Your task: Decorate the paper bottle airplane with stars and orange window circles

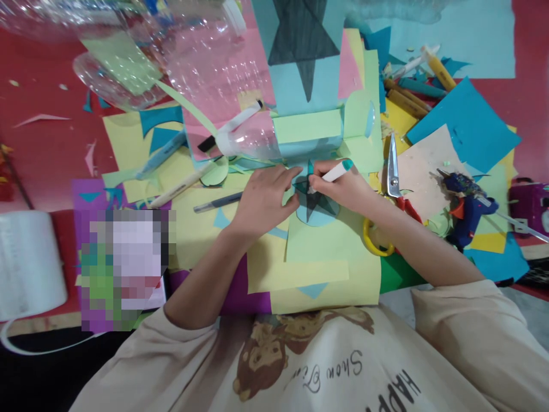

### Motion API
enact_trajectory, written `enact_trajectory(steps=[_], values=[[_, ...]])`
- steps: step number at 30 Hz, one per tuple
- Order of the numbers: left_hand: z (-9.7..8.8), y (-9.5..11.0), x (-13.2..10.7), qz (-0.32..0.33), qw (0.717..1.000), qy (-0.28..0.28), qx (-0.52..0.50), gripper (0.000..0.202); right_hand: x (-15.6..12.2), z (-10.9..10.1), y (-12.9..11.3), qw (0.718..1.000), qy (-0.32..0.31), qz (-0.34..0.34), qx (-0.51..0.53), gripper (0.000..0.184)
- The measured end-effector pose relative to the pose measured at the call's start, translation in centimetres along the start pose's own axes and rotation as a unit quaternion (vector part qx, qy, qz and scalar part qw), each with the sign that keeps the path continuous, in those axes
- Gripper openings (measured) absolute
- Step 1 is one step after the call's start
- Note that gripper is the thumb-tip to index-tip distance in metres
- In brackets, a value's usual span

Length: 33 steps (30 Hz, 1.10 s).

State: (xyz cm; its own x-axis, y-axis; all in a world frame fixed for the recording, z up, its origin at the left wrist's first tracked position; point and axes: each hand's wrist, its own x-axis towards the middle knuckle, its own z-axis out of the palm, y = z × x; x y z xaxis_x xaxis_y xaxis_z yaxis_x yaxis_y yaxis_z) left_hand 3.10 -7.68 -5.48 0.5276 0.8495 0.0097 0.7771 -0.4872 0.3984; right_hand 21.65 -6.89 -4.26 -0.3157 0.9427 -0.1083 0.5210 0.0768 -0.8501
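My right hand is closed round a white marker with a teal end. Its tip, partly covered by my fingers, is at a dark star on a round light-blue paper piece. My left hand lies beside that piece, fingers spread, the fingertips at its left edge. Yellow and pale-green paper sheets lie underneath. Just beyond my hands, a clear plastic bottle wrapped in green and blue paper rests on its side. Behind it a blue sheet carries a larger dark star.
Scissors with red and yellow handles lie by my right forearm. Farther right is a blue glue gun. Several markers and blue paper pieces lie at the back right. A white roll stands at the left.
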Motion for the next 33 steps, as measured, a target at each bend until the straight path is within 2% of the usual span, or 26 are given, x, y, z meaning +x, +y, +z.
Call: enact_trajectory(steps=[2,7,8,10,14,17,22,28,33], values=[[0.00,-0.03,0.00,0.002,1.000,-0.001,0.002,0.042,-0.13,0.04,-0.09,1.000,0.013,-0.012,-0.007,0.031],[0.05,-0.12,-0.06,0.008,1.000,0.001,0.006,0.042,-0.72,-0.33,-0.18,0.988,0.140,-0.041,0.049,0.031],[0.05,-0.12,-0.05,0.008,1.000,0.001,0.006,0.043,-0.78,-0.45,-0.15,0.987,0.138,-0.047,0.067,0.032],[0.02,-0.09,-0.02,0.006,1.000,0.001,0.006,0.043,-0.76,-0.65,-0.03,0.990,0.095,-0.056,0.084,0.031],[-0.05,-0.06,0.05,0.004,1.000,-0.006,0.006,0.042,-0.37,-0.83,0.22,0.998,0.017,-0.024,0.060,0.007],[-0.01,-0.08,0.02,0.003,1.000,-0.009,0.003,0.043,-0.14,-0.85,0.29,0.998,0.003,-0.015,0.053,0.002],[0.09,-0.13,-0.03,0.008,1.000,-0.004,0.006,0.042,-0.02,-0.70,0.44,0.998,0.002,-0.039,0.050,0.009],[0.05,-0.12,-0.04,0.003,1.000,-0.007,0.006,0.043,0.05,-0.75,0.46,0.999,-0.019,-0.027,0.008,0.007],[0.06,-0.09,-0.07,0.003,1.000,-0.007,0.006,0.043,0.04,-0.88,0.29,0.999,-0.034,-0.020,0.018,0.008]])
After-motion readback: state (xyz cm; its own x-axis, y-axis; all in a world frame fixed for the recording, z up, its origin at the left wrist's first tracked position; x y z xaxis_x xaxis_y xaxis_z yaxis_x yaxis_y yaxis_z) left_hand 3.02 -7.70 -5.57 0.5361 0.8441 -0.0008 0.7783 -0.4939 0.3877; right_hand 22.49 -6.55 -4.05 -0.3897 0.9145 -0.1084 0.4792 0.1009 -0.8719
